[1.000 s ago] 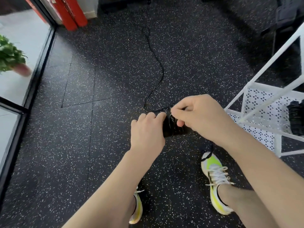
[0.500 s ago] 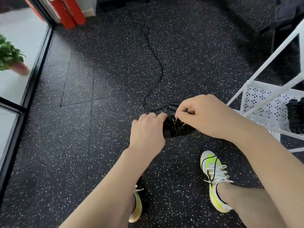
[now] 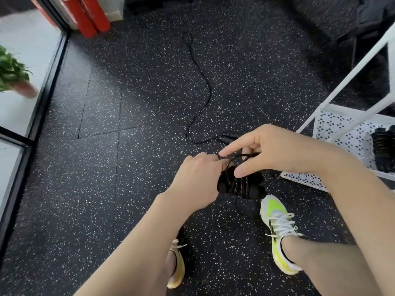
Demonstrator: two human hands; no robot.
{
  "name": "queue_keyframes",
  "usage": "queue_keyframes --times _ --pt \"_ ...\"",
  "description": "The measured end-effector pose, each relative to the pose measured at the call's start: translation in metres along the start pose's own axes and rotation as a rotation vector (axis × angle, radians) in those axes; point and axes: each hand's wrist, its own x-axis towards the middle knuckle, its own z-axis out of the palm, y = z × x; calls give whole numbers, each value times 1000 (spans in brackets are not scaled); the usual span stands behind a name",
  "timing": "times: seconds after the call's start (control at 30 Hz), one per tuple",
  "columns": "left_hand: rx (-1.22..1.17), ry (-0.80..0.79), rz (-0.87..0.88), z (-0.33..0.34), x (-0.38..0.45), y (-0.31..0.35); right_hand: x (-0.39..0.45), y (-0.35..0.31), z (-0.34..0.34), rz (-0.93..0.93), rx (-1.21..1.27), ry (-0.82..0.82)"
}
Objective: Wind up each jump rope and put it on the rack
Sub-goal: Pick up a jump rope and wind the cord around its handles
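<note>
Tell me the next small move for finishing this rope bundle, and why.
Probably draw the loose loop down tight over the bundle. The left hand grips the wound handles, while the right hand holds that loop open above the coils, not yet snug.

The black jump rope (image 3: 239, 184) is partly wound: several cord turns wrap its two handles, held side by side above the floor. Its remaining cord (image 3: 201, 82) snakes away across the speckled floor. The white rack (image 3: 350, 116) stands to the right, with other black wound ropes (image 3: 382, 146) on its perforated shelf.
</note>
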Motion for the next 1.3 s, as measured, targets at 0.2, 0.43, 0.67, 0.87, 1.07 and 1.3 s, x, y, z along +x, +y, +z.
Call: queue_keyframes --times 0.2,0.43,0.67,0.87,1.07,1.3 --pt "0 -25 29 -3 -2 -5 -1 -4 5 -33 -82 47" --pt "-112 -42 84 -2 -7 -15 2 1 9 -43 -147 63" --pt "-182 -7 136 -6 -9 -13 8 10 14 -130 -223 190" --pt "-205 11 171 -8 -11 -10 11 13 17 -208 -181 205" --pt "-348 91 132 -14 -14 -13 6 24 6 -153 -59 275" --pt "-704 269 -24 -38 -19 -2 10 24 12 -268 398 340"
